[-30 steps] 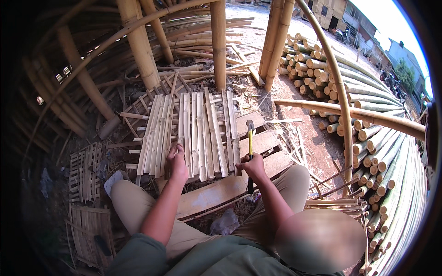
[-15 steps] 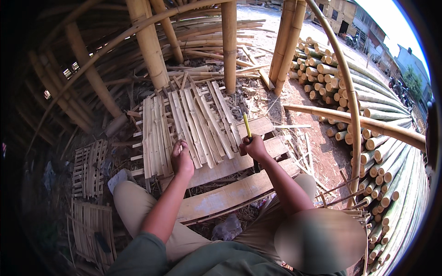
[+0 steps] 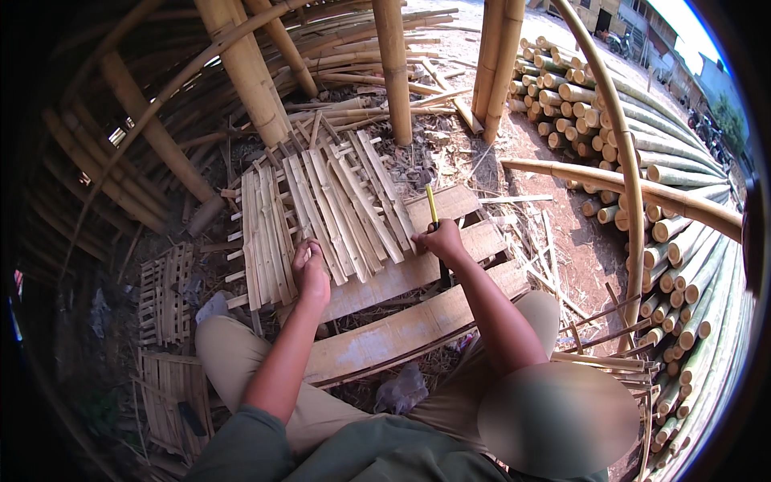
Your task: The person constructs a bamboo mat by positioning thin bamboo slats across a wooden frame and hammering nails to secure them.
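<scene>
The right hand [image 3: 440, 241] is closed in a fist around the handle of a hammer [image 3: 432, 205], whose yellow shaft sticks up and away from the knuckles; the head is not plainly visible, so which way it faces cannot be told. The left hand [image 3: 310, 269] rests with fingers curled down on the near ends of a panel of bamboo slats [image 3: 325, 205]; whether it pinches a nail or only steadies the slats cannot be told. The panel lies in the middle of the scene, its slats fanned and skewed rather than parallel, across wooden planks [image 3: 418, 269] that run left to right in front of the person's knees. Thick upright bamboo poles [image 3: 392, 68] stand at the far side, a stack of cut bamboo culms [image 3: 683, 209] fills the right, and smaller slat panels [image 3: 165, 293] lie on the ground at the left. The risk here looks to be the closeness of the two hands: a blow aimed at the near slat ends could glance off the rounded, hard bamboo skin and land on the left fingers. The loose, skewed slats could also jump or slide under a strike, and thin dry bamboo may split along the grain if hit near its end.
</scene>
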Action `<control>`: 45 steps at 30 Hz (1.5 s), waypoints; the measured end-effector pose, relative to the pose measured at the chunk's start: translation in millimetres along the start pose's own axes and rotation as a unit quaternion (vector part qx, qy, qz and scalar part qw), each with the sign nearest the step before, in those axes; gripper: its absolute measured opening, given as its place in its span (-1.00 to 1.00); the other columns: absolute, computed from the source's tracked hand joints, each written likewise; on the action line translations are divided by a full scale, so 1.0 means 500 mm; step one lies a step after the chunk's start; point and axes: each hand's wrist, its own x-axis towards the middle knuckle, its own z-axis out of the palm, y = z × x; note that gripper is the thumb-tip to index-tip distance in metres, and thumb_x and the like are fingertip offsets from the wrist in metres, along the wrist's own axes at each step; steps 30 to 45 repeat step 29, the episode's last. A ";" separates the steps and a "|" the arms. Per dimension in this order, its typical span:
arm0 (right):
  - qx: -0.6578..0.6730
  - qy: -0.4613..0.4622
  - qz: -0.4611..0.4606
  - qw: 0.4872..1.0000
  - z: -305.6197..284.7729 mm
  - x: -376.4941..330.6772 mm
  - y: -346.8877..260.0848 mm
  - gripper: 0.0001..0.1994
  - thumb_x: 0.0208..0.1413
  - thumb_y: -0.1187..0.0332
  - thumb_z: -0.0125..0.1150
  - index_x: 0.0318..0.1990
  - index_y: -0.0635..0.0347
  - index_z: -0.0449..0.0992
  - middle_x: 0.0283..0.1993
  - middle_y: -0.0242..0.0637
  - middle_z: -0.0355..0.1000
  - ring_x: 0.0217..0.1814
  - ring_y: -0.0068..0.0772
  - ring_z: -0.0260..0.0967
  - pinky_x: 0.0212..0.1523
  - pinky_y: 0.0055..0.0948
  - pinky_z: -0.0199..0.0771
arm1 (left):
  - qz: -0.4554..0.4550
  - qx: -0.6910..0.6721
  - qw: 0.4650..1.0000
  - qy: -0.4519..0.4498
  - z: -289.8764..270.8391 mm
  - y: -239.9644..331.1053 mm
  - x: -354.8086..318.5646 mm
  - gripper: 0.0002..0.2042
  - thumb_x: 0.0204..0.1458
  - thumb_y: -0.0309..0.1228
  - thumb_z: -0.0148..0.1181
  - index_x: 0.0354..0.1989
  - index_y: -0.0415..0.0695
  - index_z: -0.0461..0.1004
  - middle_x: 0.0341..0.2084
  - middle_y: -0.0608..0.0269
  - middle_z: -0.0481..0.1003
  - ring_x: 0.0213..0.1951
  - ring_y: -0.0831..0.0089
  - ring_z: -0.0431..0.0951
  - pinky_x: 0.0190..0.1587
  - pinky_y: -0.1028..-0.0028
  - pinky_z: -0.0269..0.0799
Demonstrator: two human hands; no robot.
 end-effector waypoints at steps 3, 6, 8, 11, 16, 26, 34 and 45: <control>0.008 -0.009 0.021 1.000 0.005 -0.009 -0.018 -0.67 -0.13 0.39 0.52 -0.58 0.24 0.36 -0.59 -0.27 0.45 -0.56 -0.48 0.45 -0.55 -0.39 0.43 | -0.037 -0.013 0.999 0.012 -0.027 0.007 0.008 -0.93 0.15 -0.49 0.11 -0.23 -0.12 0.49 -0.31 0.50 0.38 -0.21 0.63 0.32 -0.01 0.58 0.18; -0.007 -0.014 0.008 1.000 0.006 -0.022 -0.041 -0.70 -0.07 0.41 0.45 -0.57 0.25 0.36 -0.60 -0.24 0.46 -0.55 -0.41 0.50 -0.54 -0.37 0.48 | -0.111 -0.125 0.985 -0.039 -0.047 0.016 0.022 -0.90 0.13 -0.55 0.03 -0.26 -0.04 0.42 -0.27 0.51 0.36 -0.11 0.63 0.33 0.13 0.54 0.13; 0.006 -0.003 0.000 1.000 -0.001 -0.004 -0.026 -0.70 -0.06 0.41 0.44 -0.58 0.24 0.36 -0.60 -0.24 0.46 -0.55 -0.41 0.49 -0.54 -0.37 0.47 | -0.129 -0.154 0.978 -0.061 -0.013 0.042 -0.005 -0.88 0.13 -0.57 0.02 -0.26 -0.04 0.42 -0.26 0.51 0.37 -0.09 0.64 0.33 0.17 0.53 0.11; -0.004 0.021 -0.035 0.999 -0.012 0.017 -0.013 -0.69 -0.06 0.40 0.43 -0.59 0.22 0.34 -0.61 -0.28 0.43 -0.56 -0.46 0.42 -0.49 -0.40 0.41 | -0.122 -0.168 0.975 -0.077 -0.012 0.053 -0.023 -0.86 0.13 -0.59 -0.01 -0.25 -0.06 0.43 -0.25 0.50 0.38 -0.07 0.64 0.34 0.20 0.53 0.12; 0.116 -0.003 -0.019 0.993 -0.008 0.031 -0.020 -0.69 -0.08 0.41 0.44 -0.57 0.17 0.31 -0.57 -0.37 0.39 -0.54 -0.54 0.38 -0.51 -0.43 0.40 | -0.154 -0.147 0.973 -0.083 -0.054 0.055 -0.068 -0.83 0.15 -0.60 0.02 -0.13 -0.12 0.45 -0.20 0.44 0.41 -0.09 0.65 0.35 0.11 0.62 0.17; -0.005 -0.006 -0.022 1.000 -0.008 0.034 0.012 -0.65 0.02 0.39 0.38 -0.62 0.14 0.26 -0.60 -0.33 0.41 -0.60 -0.49 0.40 -0.54 -0.46 0.47 | 0.016 0.243 0.945 -0.219 0.055 0.140 -0.105 -0.94 0.10 -0.53 0.18 -0.31 -0.18 0.57 -0.07 0.18 0.49 -0.06 0.43 0.50 -0.05 0.51 0.39; -0.125 0.008 -0.024 0.992 -0.005 0.018 -0.009 -0.70 0.02 0.31 0.39 -0.54 0.29 0.40 -0.60 -0.26 0.46 -0.58 -0.42 0.44 -0.46 -0.26 0.57 | 0.101 0.392 0.860 -0.310 0.088 0.123 -0.050 -0.94 0.04 -0.48 0.27 -0.33 -0.14 0.62 -0.01 0.09 0.46 -0.03 0.30 0.52 -0.03 0.40 0.43; -0.125 0.008 -0.024 0.992 -0.005 0.018 -0.009 -0.70 0.02 0.31 0.39 -0.54 0.29 0.40 -0.60 -0.26 0.46 -0.58 -0.42 0.44 -0.46 -0.26 0.57 | 0.101 0.392 0.860 -0.310 0.088 0.123 -0.050 -0.94 0.04 -0.48 0.27 -0.33 -0.14 0.62 -0.01 0.09 0.46 -0.03 0.30 0.52 -0.03 0.40 0.43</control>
